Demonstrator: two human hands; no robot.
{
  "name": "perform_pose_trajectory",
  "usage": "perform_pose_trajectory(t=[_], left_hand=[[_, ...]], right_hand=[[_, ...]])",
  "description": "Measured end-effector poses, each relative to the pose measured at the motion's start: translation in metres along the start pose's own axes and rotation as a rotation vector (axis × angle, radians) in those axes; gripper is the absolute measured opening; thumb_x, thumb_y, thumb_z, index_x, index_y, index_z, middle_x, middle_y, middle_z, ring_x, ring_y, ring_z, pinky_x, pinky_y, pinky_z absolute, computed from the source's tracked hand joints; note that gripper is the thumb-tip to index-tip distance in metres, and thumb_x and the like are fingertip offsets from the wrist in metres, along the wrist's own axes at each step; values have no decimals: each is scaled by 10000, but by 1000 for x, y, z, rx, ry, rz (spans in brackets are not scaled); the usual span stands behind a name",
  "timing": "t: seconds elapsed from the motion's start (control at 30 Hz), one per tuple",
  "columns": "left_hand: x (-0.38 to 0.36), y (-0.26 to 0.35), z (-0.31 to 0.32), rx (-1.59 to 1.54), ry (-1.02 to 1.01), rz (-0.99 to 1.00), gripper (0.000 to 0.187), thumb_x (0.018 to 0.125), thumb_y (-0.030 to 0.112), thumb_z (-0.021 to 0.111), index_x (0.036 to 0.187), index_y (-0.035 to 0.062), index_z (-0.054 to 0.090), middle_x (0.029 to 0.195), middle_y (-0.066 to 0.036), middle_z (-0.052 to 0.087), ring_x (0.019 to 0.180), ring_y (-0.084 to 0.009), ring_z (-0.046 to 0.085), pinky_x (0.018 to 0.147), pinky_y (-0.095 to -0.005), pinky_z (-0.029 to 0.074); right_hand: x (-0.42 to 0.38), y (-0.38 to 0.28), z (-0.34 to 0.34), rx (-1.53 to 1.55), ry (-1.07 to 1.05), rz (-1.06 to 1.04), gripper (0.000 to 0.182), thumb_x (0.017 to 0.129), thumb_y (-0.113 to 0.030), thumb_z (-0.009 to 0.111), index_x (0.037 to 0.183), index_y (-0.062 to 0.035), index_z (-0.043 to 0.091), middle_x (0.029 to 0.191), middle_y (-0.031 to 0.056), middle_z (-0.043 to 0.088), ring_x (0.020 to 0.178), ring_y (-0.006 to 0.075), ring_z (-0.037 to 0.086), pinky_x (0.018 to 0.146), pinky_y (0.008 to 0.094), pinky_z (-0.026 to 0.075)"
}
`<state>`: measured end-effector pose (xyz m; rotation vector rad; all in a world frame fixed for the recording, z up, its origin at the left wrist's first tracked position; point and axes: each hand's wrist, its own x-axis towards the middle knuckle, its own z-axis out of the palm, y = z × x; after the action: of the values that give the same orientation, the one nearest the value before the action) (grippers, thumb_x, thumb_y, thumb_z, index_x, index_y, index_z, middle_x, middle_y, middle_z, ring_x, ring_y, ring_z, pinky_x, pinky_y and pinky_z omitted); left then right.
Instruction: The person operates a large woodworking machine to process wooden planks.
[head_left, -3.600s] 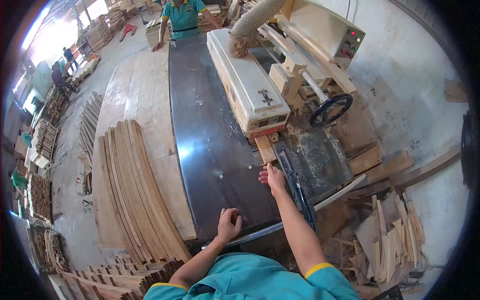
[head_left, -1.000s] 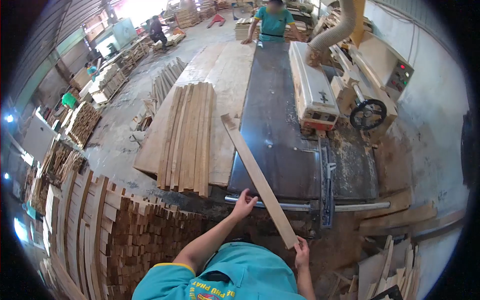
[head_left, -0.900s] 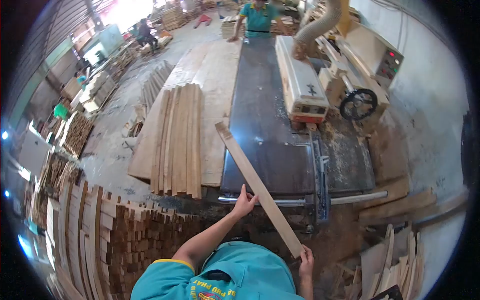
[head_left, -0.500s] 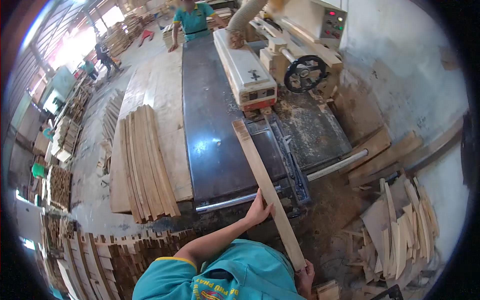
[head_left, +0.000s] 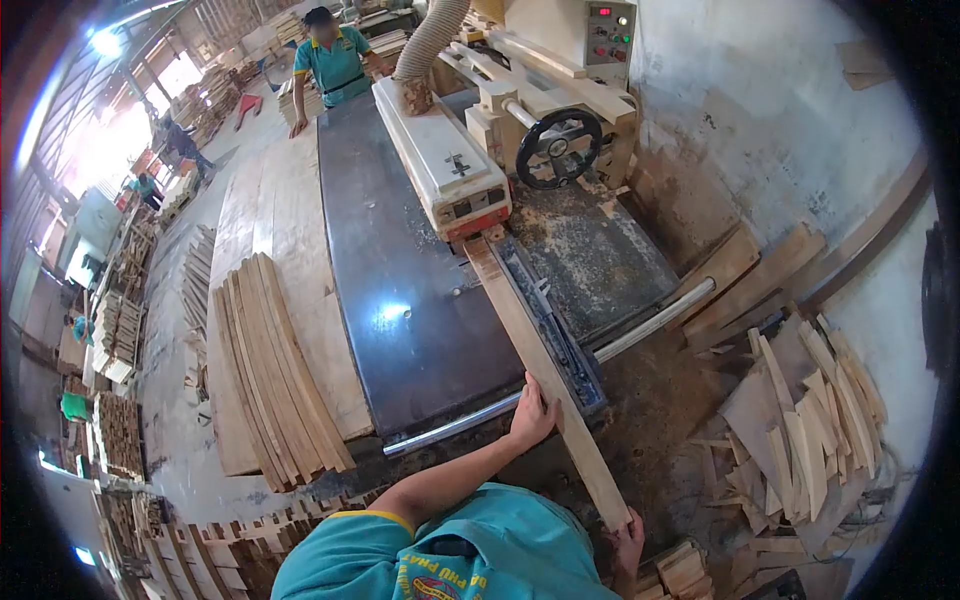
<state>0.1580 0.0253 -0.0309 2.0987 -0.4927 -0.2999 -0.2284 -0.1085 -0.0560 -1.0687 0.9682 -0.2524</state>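
Note:
A long wooden board (head_left: 540,350) lies along the right side of the dark machine table (head_left: 400,290), beside the metal rail. Its far end meets the front of the white saw housing (head_left: 440,160). My left hand (head_left: 533,412) grips the board's left edge near its middle, thumb toward the top face. My right hand (head_left: 628,540) is closed around the near end, close to my body. What sits under the housing is hidden.
Several long strips (head_left: 275,370) are stacked on the wooden side table (head_left: 240,240). A co-worker (head_left: 335,65) stands at the far end. A black handwheel (head_left: 558,148) and a control panel (head_left: 608,32) are on the machine. Offcuts (head_left: 810,420) lean at the right, by the wall.
The board has moved forward, from just short of the saw housing up against it, and lies nearer the rail. Both hands keep hold. My view has shifted right.

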Motion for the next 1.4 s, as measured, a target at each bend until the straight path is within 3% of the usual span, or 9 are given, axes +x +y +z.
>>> perform_pose_trajectory(t=[0.17, 0.23, 0.33, 0.4, 0.73, 1.0, 1.03, 1.23, 1.4], left_hand=[[19, -9, -5, 3, -29, -66, 910, 1015, 277, 617, 1548, -156, 19, 1387, -332, 449, 1267, -449, 508, 1039, -465, 458], [35, -19, -8, 94, 156, 138, 900, 952, 229, 676, 1500, -214, 115, 1140, -299, 540, 1059, -444, 572, 923, -471, 493], [62, -23, -24, 130, 132, 54, 903, 940, 226, 691, 1482, -231, 133, 1094, -278, 545, 1036, -422, 575, 904, -463, 496], [80, -34, -28, 141, 129, 47, 897, 932, 250, 697, 1475, -232, 169, 1117, -282, 553, 1060, -422, 572, 917, -449, 497], [148, -49, -66, 275, 95, -30, 881, 962, 287, 672, 1479, -231, 180, 1282, -327, 526, 1171, -462, 535, 1020, -490, 452], [186, -60, -84, 273, 147, -73, 878, 956, 312, 668, 1493, -203, 205, 1268, -315, 547, 1178, -452, 532, 1033, -485, 432], [192, -66, -86, 295, 191, -44, 866, 936, 311, 676, 1472, -214, 243, 1225, -314, 570, 1133, -443, 551, 997, -477, 446], [239, -84, -110, 347, 257, -29, 861, 908, 339, 682, 1443, -217, 300, 1212, -314, 594, 1092, -432, 575, 988, -464, 445], [272, -102, -130, 341, 295, -55, 862, 908, 370, 691, 1459, -181, 321, 1149, -290, 625, 1095, -421, 581, 1025, -474, 426]], right_hand=[[16, 12, 6, -62, -58, -69, 486, 1013, -15, 535, 1489, -39, 438, 1396, 170, 540, 1097, 267, 655, 830, 389, 623], [24, 9, 15, -33, -90, -83, 497, 1012, -4, 537, 1496, -40, 430, 1402, 170, 537, 1113, 265, 648, 841, 389, 623], [35, -17, 56, -12, -122, -36, 528, 1009, -3, 554, 1512, -36, 397, 1396, 173, 536, 1133, 280, 638, 860, 389, 620], [39, -35, 80, 45, -132, 30, 616, 1005, -140, 649, 1521, 14, 351, 1364, 187, 557, 1092, 294, 665, 882, 417, 612], [94, -10, 127, 155, -156, -9, 538, 1006, -147, 657, 1440, 7, 379, 1245, 213, 604, 982, 302, 701, 881, 417, 611], [109, -19, 154, 4, -265, 23, 214, 1082, -176, 509, 1226, -22, 476, 1113, 201, 670, 849, 268, 725, 775, 392, 632], [104, -44, 173, -122, -255, 51, 287, 1109, -264, 448, 1060, 4, 542, 913, 168, 711, 755, 247, 726, 704, 364, 621], [124, -59, 225, -450, -229, 59, 577, 1118, -404, 378, 768, -1, 595, 631, 94, 654, 556, 185, 655, 541, 323, 540], [133, -84, 282, -452, -171, 52, 564, 1122, -394, 372, 733, -36, 568, 581, 71, 592, 497, 169, 610, 458, 308, 483]])
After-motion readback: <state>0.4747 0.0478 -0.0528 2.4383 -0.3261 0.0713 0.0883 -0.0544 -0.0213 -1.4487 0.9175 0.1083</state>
